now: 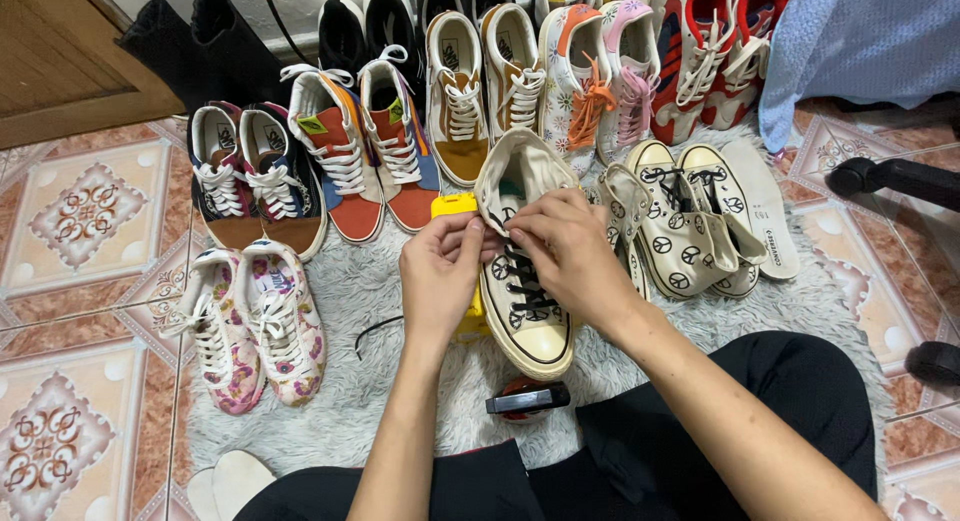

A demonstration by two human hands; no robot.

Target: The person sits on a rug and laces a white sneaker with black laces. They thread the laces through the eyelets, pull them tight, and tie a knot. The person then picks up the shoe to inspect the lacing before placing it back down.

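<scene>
A cream high-top sneaker (527, 326) with black round symbols and black laces stands on a grey shaggy rug (340, 401) in front of me. My left hand (440, 276) pinches the lace at the shoe's left eyelets. My right hand (568, 243) grips the lace and tongue area from the right. Both hands touch the shoe near its upper lacing. A loose black lace end (375, 328) trails onto the rug to the left. A yellow object (455, 205) lies partly hidden behind my left hand.
Matching cream shoes (685, 231) with a loose white insole (770, 221) lie to the right. Floral sneakers (255, 326) sit at left, several pairs line the back. A small red and black object (527, 399) rests near my knees. A chair base (890, 176) stands right.
</scene>
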